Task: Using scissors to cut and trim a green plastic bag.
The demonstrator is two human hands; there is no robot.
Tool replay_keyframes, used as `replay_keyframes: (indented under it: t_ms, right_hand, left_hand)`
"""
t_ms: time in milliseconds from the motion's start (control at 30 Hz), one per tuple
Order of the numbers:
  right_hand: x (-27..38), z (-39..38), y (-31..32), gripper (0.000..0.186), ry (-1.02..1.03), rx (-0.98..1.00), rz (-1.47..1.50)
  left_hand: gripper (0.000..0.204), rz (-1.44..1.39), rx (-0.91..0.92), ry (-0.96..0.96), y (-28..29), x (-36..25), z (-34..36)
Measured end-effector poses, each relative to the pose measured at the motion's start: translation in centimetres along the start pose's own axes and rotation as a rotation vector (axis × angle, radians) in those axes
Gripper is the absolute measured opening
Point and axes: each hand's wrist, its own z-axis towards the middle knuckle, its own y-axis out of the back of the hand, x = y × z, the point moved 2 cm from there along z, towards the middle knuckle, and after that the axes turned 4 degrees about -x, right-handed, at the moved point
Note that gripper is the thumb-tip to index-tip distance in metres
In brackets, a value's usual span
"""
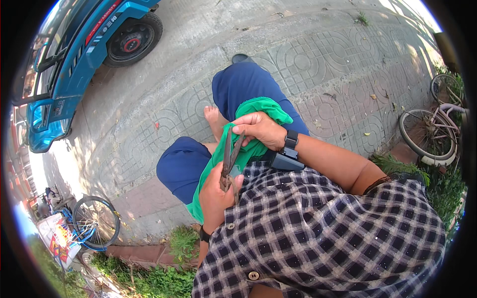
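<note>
Green cloth (pixel 264 107) lies across my lap, over blue trousers. My left hand (pixel 217 191) grips dark metal scissors (pixel 227 160) by the handles, blades pointing away from me toward my other hand. My right hand (pixel 256 130) pinches the cloth between thumb and finger at the blade tips. The two blades look parted, with green cloth around them. A black watch and a boxy dark device (pixel 285 160) are on my right wrist.
A blue cargo vehicle (pixel 69 84) stands at upper left on concrete. Patterned paving (pixel 328 64) surrounds my bare foot (pixel 212 115). A blue bicycle (pixel 94 222) is at lower left, a pale bicycle (pixel 425 134) at right, with weeds (pixel 184 243) along the pavement edge.
</note>
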Motion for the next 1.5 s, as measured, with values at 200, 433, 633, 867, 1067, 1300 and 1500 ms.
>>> replay_keyframes:
  t_ms: [200, 433, 633, 867, 1067, 1300, 1500]
  right_hand:
    - [-0.2, 0.1, 0.1, 0.025, 0.010, 0.002, 0.008]
    - [-0.2, 0.1, 0.2, 0.025, 0.008, 0.005, -0.019]
    - [-0.1, -0.6, -0.7, 0.024, -0.035, 0.100, -0.229]
    - [0.3, -0.1, -0.3, 0.026, -0.047, 0.024, -0.008]
    - [0.0, 0.2, 0.4, 0.024, -0.003, 0.037, -0.036]
    - [0.1, 0.1, 0.2, 0.023, -0.018, 0.029, -0.036]
    - [0.3, 0.0, 0.1, 0.024, -0.009, 0.029, -0.041]
  left_hand:
    - [0.048, -0.012, -0.001, -0.072, -0.3, 0.6, 0.4]
    - [0.050, -0.069, -0.007, 0.057, -0.6, 0.3, 0.6]
    - [0.054, 0.064, -0.315, -0.059, 0.4, -1.5, 1.4]
    - [0.055, -0.014, -0.117, 0.016, 0.2, 0.2, 0.5]
    - [0.058, -0.022, 0.002, 0.089, -0.1, 0.1, 0.1]
    - [0.052, -0.002, -0.034, -0.035, -0.4, 1.4, -0.3]
    - [0.055, 0.043, -0.030, 0.011, 0.0, 0.4, -0.2]
